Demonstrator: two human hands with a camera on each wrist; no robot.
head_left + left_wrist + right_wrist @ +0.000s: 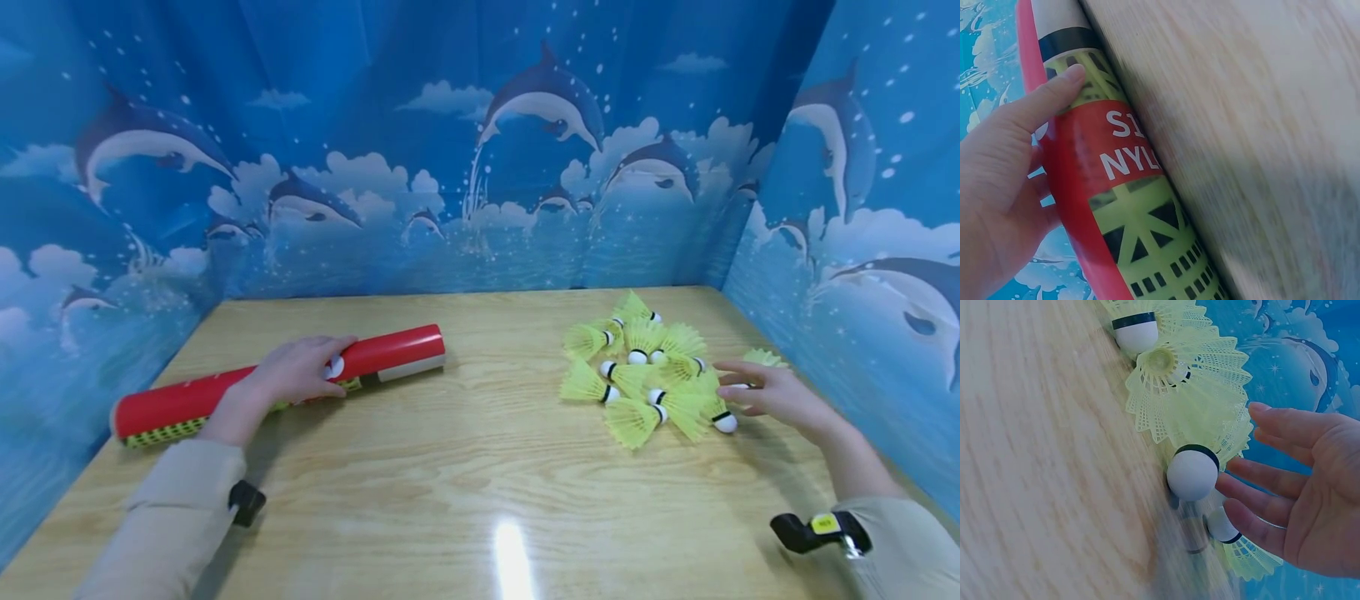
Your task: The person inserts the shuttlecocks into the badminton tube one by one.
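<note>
One long red tube [397, 350] aslant on the left of the surface [420, 500], glossy, printed with white lettering and a yellow-green and black pattern; gripped near its middle by the left hand [296, 368]. Many yellow-green shuttlecocks [630, 377] heaped on the right, with netted skirts, black bands and rounded white tips. Right hand [776, 393] just beside them, fingers loosely extended; whether touching, cannot tell.

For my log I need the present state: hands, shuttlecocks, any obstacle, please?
Left hand gripping red shuttlecock tube. Right hand beside yellow shuttlecocks, holding none. Shuttlecocks loosely heaped on wood-grain table. Nothing seen blocking either hand.
</note>
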